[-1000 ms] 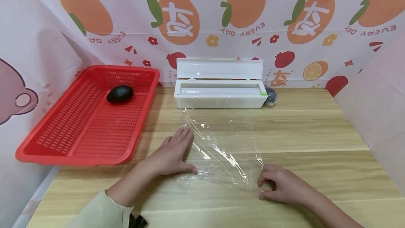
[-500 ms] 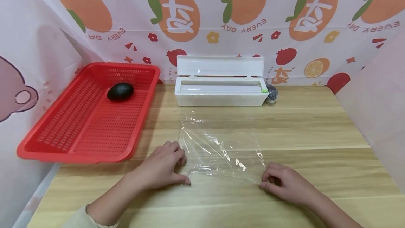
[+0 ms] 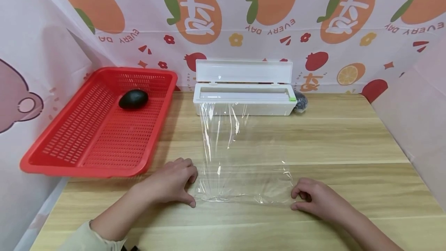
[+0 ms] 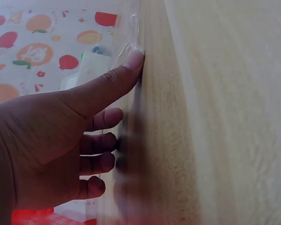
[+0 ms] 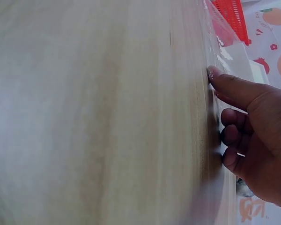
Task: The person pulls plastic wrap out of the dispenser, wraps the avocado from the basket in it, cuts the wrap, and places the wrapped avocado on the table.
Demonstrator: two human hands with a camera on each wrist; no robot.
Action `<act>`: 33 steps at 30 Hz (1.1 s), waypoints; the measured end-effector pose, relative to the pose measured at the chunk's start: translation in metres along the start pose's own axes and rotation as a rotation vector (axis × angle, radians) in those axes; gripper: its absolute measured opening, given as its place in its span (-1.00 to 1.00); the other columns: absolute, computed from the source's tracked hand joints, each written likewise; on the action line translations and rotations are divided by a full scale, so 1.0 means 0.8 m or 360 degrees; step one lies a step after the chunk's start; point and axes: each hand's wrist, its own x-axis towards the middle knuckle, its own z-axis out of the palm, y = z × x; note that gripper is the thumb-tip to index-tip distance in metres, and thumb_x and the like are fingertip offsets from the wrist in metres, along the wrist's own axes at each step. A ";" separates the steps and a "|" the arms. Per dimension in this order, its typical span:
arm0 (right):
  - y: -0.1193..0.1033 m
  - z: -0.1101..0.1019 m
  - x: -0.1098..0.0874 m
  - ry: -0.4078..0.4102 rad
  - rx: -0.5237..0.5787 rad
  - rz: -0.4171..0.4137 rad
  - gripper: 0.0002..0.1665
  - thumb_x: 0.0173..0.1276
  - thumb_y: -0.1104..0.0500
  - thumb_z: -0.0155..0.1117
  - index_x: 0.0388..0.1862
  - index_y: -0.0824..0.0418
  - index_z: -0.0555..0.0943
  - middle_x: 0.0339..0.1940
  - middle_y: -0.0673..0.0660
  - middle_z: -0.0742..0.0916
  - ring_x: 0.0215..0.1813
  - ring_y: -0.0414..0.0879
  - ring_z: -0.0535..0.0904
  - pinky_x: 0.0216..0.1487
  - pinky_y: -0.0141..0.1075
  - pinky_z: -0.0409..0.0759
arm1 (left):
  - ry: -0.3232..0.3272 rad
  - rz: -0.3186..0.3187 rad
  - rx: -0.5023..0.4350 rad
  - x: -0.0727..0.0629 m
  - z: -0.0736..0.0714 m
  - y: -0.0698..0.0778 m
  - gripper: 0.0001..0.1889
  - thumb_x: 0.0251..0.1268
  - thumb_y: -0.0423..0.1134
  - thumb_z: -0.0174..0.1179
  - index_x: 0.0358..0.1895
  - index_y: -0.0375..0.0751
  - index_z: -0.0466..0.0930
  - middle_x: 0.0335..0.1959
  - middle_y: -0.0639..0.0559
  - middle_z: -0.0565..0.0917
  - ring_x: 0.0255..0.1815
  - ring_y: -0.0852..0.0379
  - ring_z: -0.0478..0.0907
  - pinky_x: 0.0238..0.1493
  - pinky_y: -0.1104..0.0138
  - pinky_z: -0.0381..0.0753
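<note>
A clear sheet of plastic wrap stretches over the wooden table from a white wrap dispenser, whose lid stands up. My left hand is at the sheet's near left corner. In the left wrist view its straight thumb presses at the film's edge, with the other fingers apart from it and loosely bent. At the near right corner, my right hand pinches the film's edge between thumb and bent index finger; the right wrist view shows that thumb at the edge, the remaining fingers curled by the table.
On the left, a red plastic basket holds a dark oval fruit or vegetable. A round dark item in clear wrap sits beside the dispenser's right end. A fruit-print curtain closes off the back.
The left hand has drawn back toward the person and left, its fingers no longer spread on the film. The right hand shifted slightly right. The wrap now lies straighter and tauter from the dispenser.
</note>
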 end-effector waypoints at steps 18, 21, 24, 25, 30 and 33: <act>-0.008 0.002 -0.004 0.0066 -0.0022 0.0155 -0.79 0.46 0.10 0.22 -0.31 -0.27 0.61 -0.41 -0.39 0.52 -0.36 -0.45 0.41 -0.33 -0.46 0.45 | 0.0215 0.0041 -0.0109 -0.005 0.002 0.002 -0.48 0.21 0.00 0.22 0.29 0.17 0.48 0.21 0.13 0.49 0.18 0.14 0.41 0.13 0.08 0.47; -0.011 0.004 -0.004 0.0082 -0.0063 0.0156 -0.84 0.39 0.08 0.30 -0.31 -0.26 0.61 -0.42 -0.38 0.51 -0.38 -0.46 0.40 -0.36 -0.48 0.44 | 0.0296 0.0140 -0.0081 -0.003 0.004 0.003 -0.59 0.38 -0.08 0.08 0.27 0.14 0.54 0.34 0.08 0.47 0.37 0.05 0.35 0.26 -0.04 0.39; -0.014 0.007 -0.003 0.0109 -0.0109 0.0131 -0.84 0.29 0.09 0.41 -0.31 -0.21 0.62 -0.44 -0.36 0.48 -0.40 -0.46 0.38 -0.41 -0.51 0.42 | 0.0302 0.0136 -0.0057 0.001 0.006 0.005 -0.65 0.49 0.02 -0.01 0.19 0.10 0.61 0.26 0.11 0.56 0.36 0.07 0.39 0.25 -0.03 0.37; -0.015 0.007 -0.003 0.0120 -0.0119 0.0125 -0.83 0.26 0.11 0.43 -0.31 -0.19 0.62 -0.45 -0.36 0.48 -0.40 -0.46 0.38 -0.41 -0.52 0.42 | 0.0296 0.0109 -0.0037 0.004 0.007 0.005 -0.62 0.50 0.08 -0.04 0.17 0.09 0.62 0.23 0.11 0.57 0.34 0.07 0.41 0.24 -0.03 0.37; -0.019 0.007 -0.001 0.0146 -0.0169 0.0129 -0.79 0.19 0.16 0.48 -0.31 -0.15 0.63 -0.46 -0.35 0.45 -0.41 -0.45 0.37 -0.42 -0.52 0.40 | 0.0280 -0.0061 0.0123 0.023 0.011 0.009 -0.51 0.45 0.22 -0.03 0.10 -0.04 0.64 0.15 0.00 0.58 0.28 -0.01 0.42 0.19 -0.04 0.38; -0.020 0.007 -0.001 0.0135 -0.0183 0.0140 -0.78 0.19 0.20 0.47 -0.29 -0.12 0.65 -0.46 -0.34 0.45 -0.41 -0.44 0.36 -0.41 -0.51 0.41 | 0.0297 -0.0116 0.0191 0.030 0.013 0.010 -0.52 0.42 0.21 0.02 0.02 -0.08 0.66 0.11 -0.06 0.57 0.22 -0.06 0.44 0.13 -0.06 0.43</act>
